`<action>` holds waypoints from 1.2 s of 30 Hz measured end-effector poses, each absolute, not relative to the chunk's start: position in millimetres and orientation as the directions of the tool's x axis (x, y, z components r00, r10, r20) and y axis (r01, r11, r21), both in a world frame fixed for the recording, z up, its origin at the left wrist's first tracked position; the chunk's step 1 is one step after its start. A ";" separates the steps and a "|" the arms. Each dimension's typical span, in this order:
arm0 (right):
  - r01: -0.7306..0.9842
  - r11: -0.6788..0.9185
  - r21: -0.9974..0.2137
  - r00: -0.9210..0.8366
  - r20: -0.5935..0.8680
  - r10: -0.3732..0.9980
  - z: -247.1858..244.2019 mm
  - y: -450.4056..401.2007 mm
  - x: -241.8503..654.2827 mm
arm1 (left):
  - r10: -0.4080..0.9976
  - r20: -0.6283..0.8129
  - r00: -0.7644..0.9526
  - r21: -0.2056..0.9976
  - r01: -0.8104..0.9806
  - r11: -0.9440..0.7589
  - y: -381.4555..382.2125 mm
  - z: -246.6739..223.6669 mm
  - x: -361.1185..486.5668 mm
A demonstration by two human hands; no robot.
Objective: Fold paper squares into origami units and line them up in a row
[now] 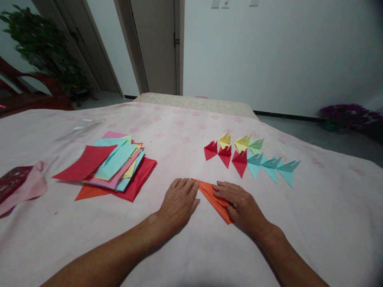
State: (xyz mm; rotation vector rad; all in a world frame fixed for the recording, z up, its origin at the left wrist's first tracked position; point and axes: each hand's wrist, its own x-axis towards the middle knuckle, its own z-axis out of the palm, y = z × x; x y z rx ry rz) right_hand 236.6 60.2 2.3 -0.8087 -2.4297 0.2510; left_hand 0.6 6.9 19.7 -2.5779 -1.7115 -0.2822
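A folded orange sheet of origami paper (214, 196) lies flat on the table between my hands, its long edge slanting down to the right. My left hand (181, 203) rests palm down, fingers stretched out, with its fingertips at the paper's upper left corner. Over the paper's right part lies my right hand (239, 201), fingers extended and pressing on it; they hide some of the folds. Beyond my right hand stand several folded paper cranes in red (239, 161), yellow (243, 142), green (256, 146) and light blue (271, 167).
A loose pile of coloured paper sheets (119, 159) lies to the left. At the far left are a dark red printed packet (13, 183) and a pink cloth (32, 189). A pale pink flowered tablecloth (167, 131) covers the table. A wooden chair (36, 89) stands beyond its left edge.
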 end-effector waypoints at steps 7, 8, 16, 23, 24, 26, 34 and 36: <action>0.485 0.790 -0.374 -0.637 0.468 0.612 1.7 60.4 237.0 | 0.907 0.191 0.375 0.033 0.921 -0.388 7.7 15.0 0.7; 0.486 0.789 -0.375 -0.635 0.468 0.614 1.7 60.5 236.8 | 0.897 0.204 0.393 0.015 0.915 -0.404 7.9 13.0 0.2; 0.525 0.666 -0.529 -0.516 0.425 0.744 1.2 63.7 236.9 | 0.865 0.185 0.466 -0.019 0.882 -0.471 10.8 0.8 -1.9; 0.580 0.554 -0.597 -0.395 0.388 0.833 -1.8 72.1 237.2 | 0.872 0.182 0.455 0.008 0.886 -0.464 10.3 1.4 -0.2; 0.586 0.553 -0.593 -0.392 0.390 0.833 -2.3 73.5 237.4 | 0.872 0.180 0.455 0.018 0.885 -0.466 10.2 1.8 -0.3; 0.588 0.558 -0.585 -0.387 0.403 0.830 -2.2 76.5 237.6 | 0.872 0.168 0.459 0.037 0.881 -0.471 9.9 2.7 -0.6; 0.658 0.641 -0.395 -0.377 0.564 0.735 18.1 78.5 237.9 | 0.871 0.151 0.467 0.049 0.877 -0.478 8.9 4.4 -1.0; 0.662 0.672 -0.332 -0.422 0.576 0.700 20.6 76.1 240.3 | 0.868 0.155 0.473 0.041 0.874 -0.484 8.8 2.8 -1.2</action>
